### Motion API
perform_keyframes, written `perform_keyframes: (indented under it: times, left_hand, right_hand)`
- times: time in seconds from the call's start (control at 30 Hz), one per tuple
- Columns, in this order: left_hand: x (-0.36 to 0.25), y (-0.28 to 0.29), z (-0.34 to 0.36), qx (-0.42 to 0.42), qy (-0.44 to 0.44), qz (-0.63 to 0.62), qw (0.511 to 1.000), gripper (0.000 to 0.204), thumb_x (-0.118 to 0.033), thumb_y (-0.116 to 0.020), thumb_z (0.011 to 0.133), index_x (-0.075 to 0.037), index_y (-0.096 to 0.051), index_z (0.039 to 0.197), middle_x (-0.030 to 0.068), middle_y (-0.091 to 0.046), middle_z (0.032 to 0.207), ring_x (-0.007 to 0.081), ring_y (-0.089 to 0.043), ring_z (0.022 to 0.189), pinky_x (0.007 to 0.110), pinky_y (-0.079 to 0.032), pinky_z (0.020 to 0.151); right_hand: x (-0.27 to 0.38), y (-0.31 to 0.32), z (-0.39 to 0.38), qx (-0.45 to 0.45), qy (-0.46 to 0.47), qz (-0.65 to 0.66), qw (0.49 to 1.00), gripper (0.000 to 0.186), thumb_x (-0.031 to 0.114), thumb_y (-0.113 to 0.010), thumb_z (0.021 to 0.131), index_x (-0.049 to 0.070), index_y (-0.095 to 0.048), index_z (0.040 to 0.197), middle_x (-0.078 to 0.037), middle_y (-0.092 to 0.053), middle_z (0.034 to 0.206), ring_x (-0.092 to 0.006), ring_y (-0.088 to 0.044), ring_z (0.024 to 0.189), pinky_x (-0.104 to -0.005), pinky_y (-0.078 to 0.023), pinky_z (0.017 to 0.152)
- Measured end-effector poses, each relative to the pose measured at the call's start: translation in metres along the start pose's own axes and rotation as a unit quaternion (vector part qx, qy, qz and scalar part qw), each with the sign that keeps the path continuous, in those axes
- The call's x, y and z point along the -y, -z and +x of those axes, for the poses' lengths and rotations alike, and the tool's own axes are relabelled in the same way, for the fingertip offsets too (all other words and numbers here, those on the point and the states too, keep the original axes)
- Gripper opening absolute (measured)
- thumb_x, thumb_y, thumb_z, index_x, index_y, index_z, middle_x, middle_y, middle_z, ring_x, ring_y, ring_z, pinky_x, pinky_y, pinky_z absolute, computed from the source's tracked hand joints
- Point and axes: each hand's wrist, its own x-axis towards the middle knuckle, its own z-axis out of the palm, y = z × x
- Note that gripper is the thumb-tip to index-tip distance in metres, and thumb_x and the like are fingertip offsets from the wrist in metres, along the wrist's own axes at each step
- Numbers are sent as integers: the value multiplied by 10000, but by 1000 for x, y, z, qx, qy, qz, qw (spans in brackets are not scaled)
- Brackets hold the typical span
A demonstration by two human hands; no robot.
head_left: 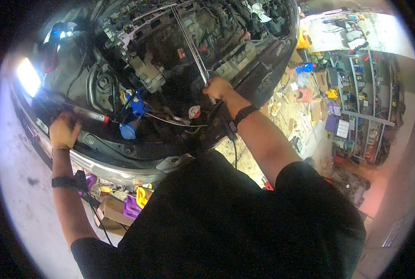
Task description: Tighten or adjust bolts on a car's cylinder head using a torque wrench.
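Observation:
My right hand [219, 88] is closed round the handle of a long chrome wrench [188, 37], which reaches up over the engine [147, 46] to a crosswise bar at the top of the view. My left hand [64, 130] has its fingers curled at the car's front left edge, beside a silver cylindrical tool [89, 114] with a red band; what is under those fingers is hidden. Between my hands are a blue cap [127, 131], another blue part [138, 104] and a silver round cap [194, 111].
The car's front edge [119, 173] crosses below my hands. A bright work light [29, 76] stands at the left. Boxes [112, 209] and plastic jugs lie below the car. At the right are a cluttered floor [277, 125], metal shelving [361, 93] and a white surface [379, 32] with cables.

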Motion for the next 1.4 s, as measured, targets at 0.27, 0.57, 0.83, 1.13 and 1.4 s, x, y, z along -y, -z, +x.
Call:
perform_keyframes:
  times: [0.27, 0.57, 0.83, 1.13, 1.4]
  left_hand:
    - [-2, -2, 5, 31, 41, 11, 999, 310, -337, -630, 786, -72, -654, 946, 159, -663, 949, 376, -638, 887, 474, -506, 757]
    - [-9, 15, 6, 2, 33, -56, 998, 254, -312, -663, 713, -73, -639, 796, 138, -636, 850, 367, -628, 824, 464, -505, 712]
    - [6, 2, 10, 1, 1, -51, 999, 259, -315, -666, 695, -78, -627, 794, 131, -602, 797, 357, -623, 747, 457, -505, 648]
    - [2, 1, 20, 0, 11, -82, 997, 271, -288, -675, 647, -67, -637, 800, 125, -597, 784, 348, -619, 726, 460, -492, 613]
    - [7, 1, 21, 24, 10, -46, 999, 275, -288, -671, 648, -79, -642, 825, 126, -610, 814, 359, -615, 714, 464, -494, 600]
  right_hand:
    - [-7, -5, 12, 20, 34, -60, 997, 626, 549, -695, 721, 13, -687, 1045, -231, -666, 1099, -389, -624, 1058, -449, -492, 913]
    - [15, 134, 27, 14, 155, -114, 981, 456, 498, -656, 756, 115, -747, 987, -168, -703, 1043, -346, -653, 987, -428, -514, 886]
    - [281, 201, 162, -177, 375, 19, 910, 329, 393, -647, 829, 129, -736, 1004, -139, -714, 1021, -362, -671, 955, -475, -524, 872]
    - [364, 141, 290, -225, 278, -40, 933, 265, 250, -631, 810, 59, -731, 964, -207, -692, 1009, -396, -657, 969, -472, -522, 874]
    - [364, 142, 284, -226, 331, -47, 915, 200, 140, -605, 781, 42, -727, 905, -204, -700, 987, -376, -680, 928, -453, -552, 817]
